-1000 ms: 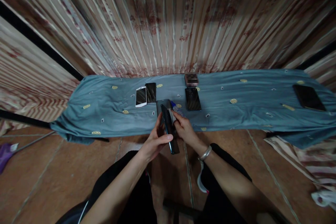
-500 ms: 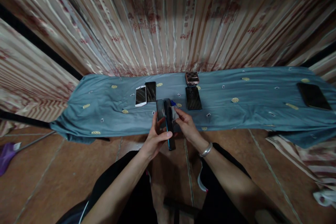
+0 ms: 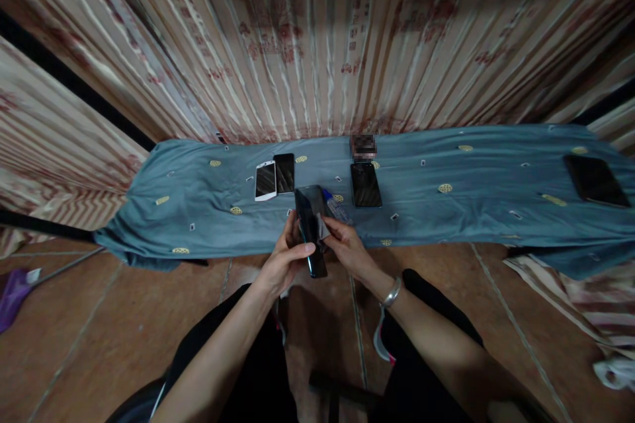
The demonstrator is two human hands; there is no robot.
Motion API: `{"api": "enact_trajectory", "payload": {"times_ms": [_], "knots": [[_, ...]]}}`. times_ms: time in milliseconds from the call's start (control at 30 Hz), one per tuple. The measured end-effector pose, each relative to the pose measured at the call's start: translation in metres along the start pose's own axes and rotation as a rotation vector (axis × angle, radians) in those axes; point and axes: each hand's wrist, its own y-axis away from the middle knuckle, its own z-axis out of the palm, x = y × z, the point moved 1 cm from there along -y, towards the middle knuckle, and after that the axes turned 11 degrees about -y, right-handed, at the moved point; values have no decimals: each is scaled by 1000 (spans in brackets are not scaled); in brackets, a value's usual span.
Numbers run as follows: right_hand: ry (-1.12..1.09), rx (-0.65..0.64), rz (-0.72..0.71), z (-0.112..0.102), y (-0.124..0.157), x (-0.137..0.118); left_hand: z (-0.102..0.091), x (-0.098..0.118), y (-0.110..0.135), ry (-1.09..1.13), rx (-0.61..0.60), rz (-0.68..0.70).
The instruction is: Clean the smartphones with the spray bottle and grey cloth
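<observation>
My left hand (image 3: 285, 261) is closed round the edges of a dark smartphone (image 3: 307, 231), which is tilted up above the front edge of the bench. Between the fingers of my right hand (image 3: 348, 249) is a small greyish wipe or cloth (image 3: 322, 227), at the phone's right side; its exact material cannot be told. Just past my right fingers lies a clear bottle with a blue cap (image 3: 338, 206). A greyish flat thing shows behind the held phone, partly hidden by it.
On the blue patterned cloth (image 3: 411, 211) lie a white phone (image 3: 266, 181), a black phone (image 3: 284, 173) and another dark phone (image 3: 366, 185). Behind that one stands a small box (image 3: 363, 146). A dark flat device (image 3: 595, 180) lies far right. Curtains hang behind.
The held phone has turned and shifted slightly left, so more of its face shows. My right hand has moved a little down and left with the wipe, uncovering the bottle.
</observation>
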Motion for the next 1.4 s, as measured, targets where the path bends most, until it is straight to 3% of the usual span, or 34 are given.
{"api": "enact_trajectory", "payload": {"times_ms": [333,667,867,1000,1133,1400], "knots": [[58,-64,34,3,6,-8,-3,-4,-2,0,-48,22],[181,-185,48,6,16,-7,-21,2,-11,74,145,64],[543,-260,29,8,31,-17,-25,3,-13,51,203,16],[784,-296,-172,12,42,-29,-25,-2,-17,33,288,7],[782,-290,-337,16,45,-36,-24,-5,-19,2,356,47],[878,-243,-404,20,41,-33,-20,-13,-20,-50,354,83]]}}
